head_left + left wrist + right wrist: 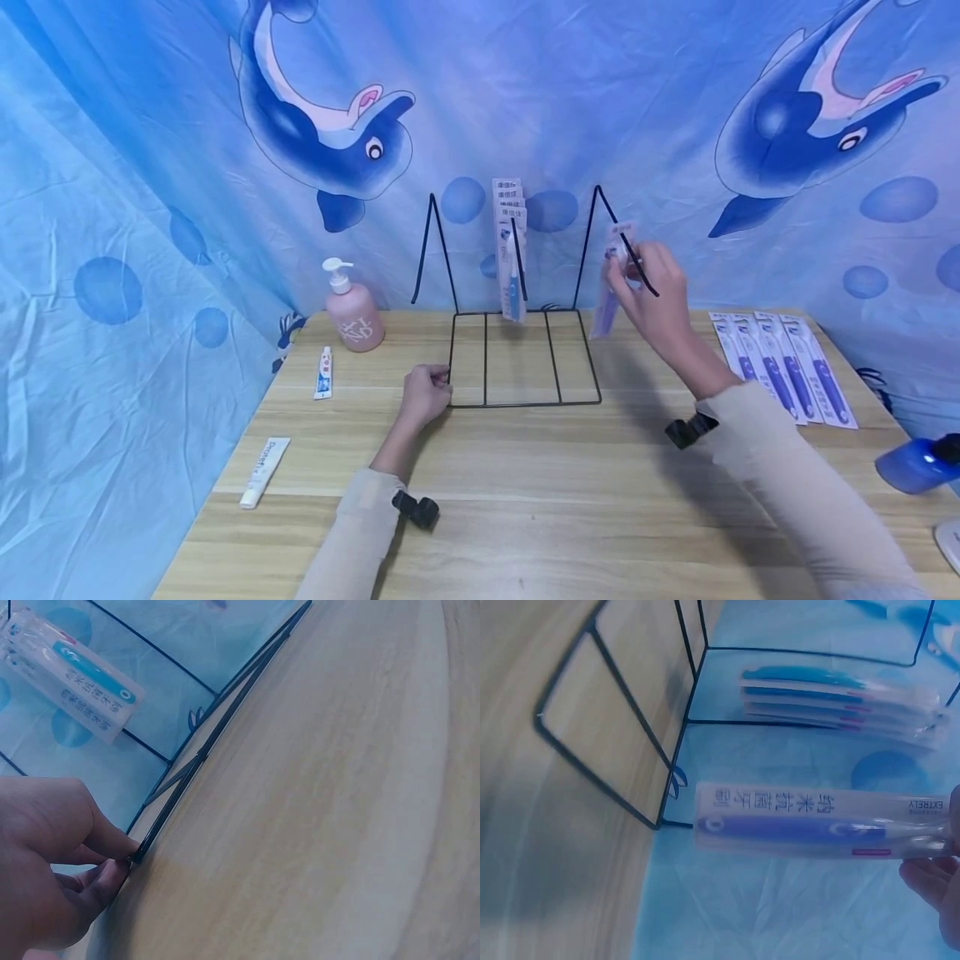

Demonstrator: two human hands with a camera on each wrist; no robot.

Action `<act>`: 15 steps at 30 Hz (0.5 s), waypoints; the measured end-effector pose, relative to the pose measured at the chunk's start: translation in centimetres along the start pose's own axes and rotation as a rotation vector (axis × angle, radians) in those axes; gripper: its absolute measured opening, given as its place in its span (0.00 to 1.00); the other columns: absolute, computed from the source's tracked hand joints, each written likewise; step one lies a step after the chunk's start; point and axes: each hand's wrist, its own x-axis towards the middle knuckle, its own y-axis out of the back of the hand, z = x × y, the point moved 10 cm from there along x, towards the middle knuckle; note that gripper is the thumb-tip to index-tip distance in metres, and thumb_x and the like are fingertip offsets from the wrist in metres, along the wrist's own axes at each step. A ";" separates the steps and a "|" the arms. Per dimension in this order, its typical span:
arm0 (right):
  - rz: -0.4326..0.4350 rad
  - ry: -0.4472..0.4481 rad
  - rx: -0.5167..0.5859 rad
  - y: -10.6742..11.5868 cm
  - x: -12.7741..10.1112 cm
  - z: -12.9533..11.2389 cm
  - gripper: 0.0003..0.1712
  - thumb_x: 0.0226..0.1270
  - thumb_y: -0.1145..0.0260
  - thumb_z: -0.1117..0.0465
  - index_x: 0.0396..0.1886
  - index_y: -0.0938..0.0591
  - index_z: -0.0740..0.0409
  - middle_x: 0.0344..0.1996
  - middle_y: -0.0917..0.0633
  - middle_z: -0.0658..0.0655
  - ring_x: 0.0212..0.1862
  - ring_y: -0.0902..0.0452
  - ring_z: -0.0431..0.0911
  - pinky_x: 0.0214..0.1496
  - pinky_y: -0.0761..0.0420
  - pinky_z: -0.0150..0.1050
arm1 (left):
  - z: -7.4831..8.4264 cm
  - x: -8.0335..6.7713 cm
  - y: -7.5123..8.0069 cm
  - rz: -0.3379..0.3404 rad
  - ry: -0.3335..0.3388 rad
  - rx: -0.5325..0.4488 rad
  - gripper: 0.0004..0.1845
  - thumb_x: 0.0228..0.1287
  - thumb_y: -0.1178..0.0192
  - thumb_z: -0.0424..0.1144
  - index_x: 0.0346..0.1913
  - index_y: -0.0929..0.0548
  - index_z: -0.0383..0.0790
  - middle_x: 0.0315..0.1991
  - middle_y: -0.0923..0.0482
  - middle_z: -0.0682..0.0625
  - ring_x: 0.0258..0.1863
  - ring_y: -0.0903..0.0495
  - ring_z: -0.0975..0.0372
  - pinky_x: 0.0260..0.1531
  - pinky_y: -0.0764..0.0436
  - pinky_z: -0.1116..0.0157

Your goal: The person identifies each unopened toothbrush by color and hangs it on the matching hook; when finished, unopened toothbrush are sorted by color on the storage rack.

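Observation:
A black wire rack stands on the wooden table against the blue backdrop. My left hand pinches the rack's front left corner. Several packaged toothbrushes hang on the rack's middle hook. My right hand holds a purple packaged toothbrush up at the rack's right hook. In the right wrist view that pack lies crosswise in my fingers, with the hung packs behind it.
Several purple toothbrush packs lie at the table's right. A pink pump bottle and a small toothpaste tube sit at the left, a white tube nearer the front left edge. A blue bottle is at the right edge.

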 end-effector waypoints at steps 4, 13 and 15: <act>0.002 -0.063 -0.010 -1.8 1.6 1.3 0.11 0.67 0.36 0.65 0.28 0.27 0.67 0.26 0.25 0.66 0.29 0.26 0.56 0.29 0.26 0.46 | 0.0 0.0 0.1 0.003 -0.002 0.001 0.19 0.53 0.40 0.21 0.51 0.17 0.24 0.34 0.18 0.43 0.34 0.19 0.56 0.42 0.16 0.60; -0.058 -0.221 -0.024 -5.2 3.9 3.9 0.12 0.71 0.40 0.61 0.33 0.28 0.66 0.30 0.29 0.62 0.32 0.32 0.54 0.31 0.34 0.41 | -0.1 0.1 0.1 0.005 -0.013 0.005 0.20 0.52 0.41 0.21 0.50 0.17 0.25 0.33 0.18 0.44 0.33 0.19 0.56 0.40 0.15 0.61; -0.071 -0.228 -0.014 -5.4 4.1 4.2 0.12 0.71 0.40 0.60 0.34 0.28 0.66 0.31 0.29 0.62 0.32 0.33 0.54 0.31 0.35 0.41 | -0.2 0.0 0.0 0.003 -0.015 0.007 0.20 0.52 0.42 0.21 0.50 0.16 0.25 0.33 0.18 0.44 0.33 0.20 0.57 0.39 0.15 0.61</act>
